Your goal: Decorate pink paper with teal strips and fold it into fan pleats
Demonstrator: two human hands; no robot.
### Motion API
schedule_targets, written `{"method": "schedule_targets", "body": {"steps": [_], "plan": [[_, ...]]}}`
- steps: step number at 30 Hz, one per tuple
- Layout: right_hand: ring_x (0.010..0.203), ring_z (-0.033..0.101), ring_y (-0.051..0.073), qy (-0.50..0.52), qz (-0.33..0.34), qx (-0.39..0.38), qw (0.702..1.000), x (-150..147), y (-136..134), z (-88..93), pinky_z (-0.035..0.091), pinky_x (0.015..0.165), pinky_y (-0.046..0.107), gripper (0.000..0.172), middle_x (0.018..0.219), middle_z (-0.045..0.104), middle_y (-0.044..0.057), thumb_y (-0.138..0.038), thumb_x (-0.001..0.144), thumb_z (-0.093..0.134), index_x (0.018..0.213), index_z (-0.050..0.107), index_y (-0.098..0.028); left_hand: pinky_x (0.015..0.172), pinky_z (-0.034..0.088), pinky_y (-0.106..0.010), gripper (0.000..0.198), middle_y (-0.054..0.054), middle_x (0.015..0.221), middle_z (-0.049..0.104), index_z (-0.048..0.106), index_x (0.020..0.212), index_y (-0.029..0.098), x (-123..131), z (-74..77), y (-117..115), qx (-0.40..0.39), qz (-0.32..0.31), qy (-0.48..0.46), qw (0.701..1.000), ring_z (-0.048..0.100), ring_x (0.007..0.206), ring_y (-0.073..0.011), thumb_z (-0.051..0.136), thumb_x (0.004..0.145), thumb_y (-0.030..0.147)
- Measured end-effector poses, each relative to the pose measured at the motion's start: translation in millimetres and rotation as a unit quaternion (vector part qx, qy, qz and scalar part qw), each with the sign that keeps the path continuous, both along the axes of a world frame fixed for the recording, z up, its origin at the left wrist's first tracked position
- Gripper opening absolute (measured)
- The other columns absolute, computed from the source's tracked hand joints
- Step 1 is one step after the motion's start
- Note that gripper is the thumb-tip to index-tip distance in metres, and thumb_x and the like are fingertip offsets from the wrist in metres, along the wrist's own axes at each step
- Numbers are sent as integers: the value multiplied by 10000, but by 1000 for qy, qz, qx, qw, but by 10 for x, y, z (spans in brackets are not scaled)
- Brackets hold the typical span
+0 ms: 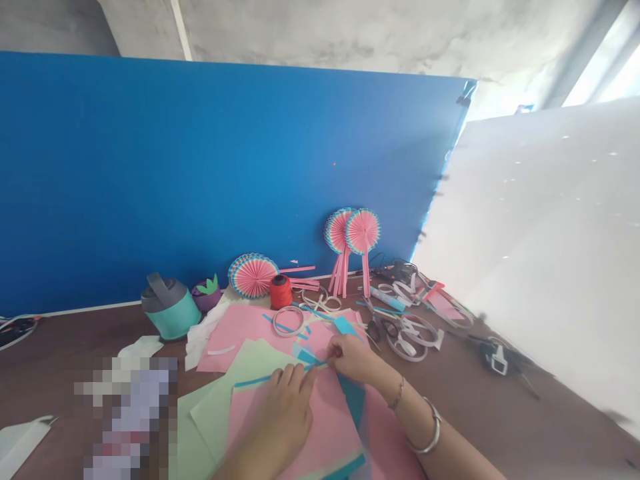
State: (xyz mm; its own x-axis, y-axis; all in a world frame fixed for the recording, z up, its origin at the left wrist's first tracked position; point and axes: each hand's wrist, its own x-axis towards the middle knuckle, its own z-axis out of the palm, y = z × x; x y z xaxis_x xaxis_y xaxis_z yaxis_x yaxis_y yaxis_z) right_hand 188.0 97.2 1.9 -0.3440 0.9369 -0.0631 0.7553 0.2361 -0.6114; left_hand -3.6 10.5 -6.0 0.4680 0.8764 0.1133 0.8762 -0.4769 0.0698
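Note:
A pink paper sheet [330,417] lies before me, with a blue paper strip [251,383] along its far edge and another blue band along its near edge. My left hand [287,410] rests flat on the sheet, fingertips at the strip. At the strip's right end, my right hand [350,360] is closed in a pinch on it; the fingertips partly hide the spot. Light green paper [205,407] lies under the sheet on the left, and blue paper [354,403] shows beneath its right side. More pink paper [235,327] is spread behind.
Pleated pink paper fans [363,232] lean against the blue panel [200,167]. Beyond my hands are a red thread spool [281,293], a tape roll [289,321] and scissors [374,328]. White tape loops [417,337] lie right; a teal container [173,320] stands left.

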Motion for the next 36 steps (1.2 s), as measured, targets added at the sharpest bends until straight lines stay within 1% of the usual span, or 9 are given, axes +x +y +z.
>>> {"method": "schedule_targets", "body": {"steps": [7, 13, 17, 21, 25, 29, 34, 36], "plan": [[676, 599, 142, -33, -39, -22, 998, -20, -39, 88, 353, 549, 205, 157, 737, 706, 33, -107, 618, 603, 739, 685, -166, 895, 347, -433, 557, -83, 1132, 535, 385, 1385, 224, 6, -8, -6, -11, 3, 11, 1000, 451, 1014, -265, 387, 833, 146], [701, 612, 172, -55, -61, -32, 996, -23, -19, 76, 365, 565, 228, 132, 737, 705, 49, -130, 612, 611, 703, 694, -175, 889, 351, -446, 553, -106, 1159, 545, 404, 1378, 199, 29, 9, -9, -11, 7, 26, 1000, 457, 1042, -278, 375, 831, 133], [728, 631, 183, -61, -59, -34, 996, -14, -16, 54, 384, 585, 233, 176, 757, 715, 48, -109, 610, 571, 708, 698, -182, 893, 351, -440, 548, -105, 1151, 556, 415, 1373, 202, 30, 9, -8, -2, 7, 26, 1000, 466, 1045, -275, 389, 831, 130], [796, 646, 199, -67, -63, -21, 996, 0, -20, 41, 395, 617, 236, 205, 817, 725, 51, -97, 608, 560, 731, 696, -190, 888, 353, -436, 548, -97, 1150, 556, 407, 1377, 213, 21, -28, -2, 8, 6, 24, 1000, 466, 1041, -273, 398, 835, 134], [768, 642, 193, -67, -60, -20, 996, 3, -17, 32, 392, 605, 235, 200, 799, 723, 59, -103, 614, 561, 738, 698, -179, 883, 357, -439, 535, -98, 1146, 556, 415, 1372, 213, 13, -66, 4, 15, 6, 24, 1000, 467, 1035, -276, 406, 841, 149], [736, 635, 182, -65, -63, -32, 995, -6, -7, 31, 387, 588, 230, 196, 773, 717, 55, -101, 618, 562, 736, 699, -174, 891, 357, -442, 537, -101, 1155, 552, 412, 1374, 208, 15, -68, 6, 15, 4, 22, 1000, 463, 1048, -277, 399, 842, 139], [764, 628, 195, -75, -59, -35, 995, 4, -19, 85, 383, 603, 244, 177, 798, 710, 62, -100, 632, 562, 726, 690, -179, 903, 351, -452, 534, -102, 1173, 544, 418, 1367, 205, 14, -52, -6, 9, 4, 20, 1000, 456, 1060, -277, 384, 839, 132], [798, 617, 199, -84, -55, -25, 995, 1, -44, 127, 383, 640, 256, 182, 830, 702, 62, -102, 650, 556, 755, 683, -180, 903, 348, -453, 539, -103, 1167, 546, 414, 1369, 202, 15, -59, -8, 13, 5, 19, 1000, 454, 1062, -280, 384, 836, 133]]}}
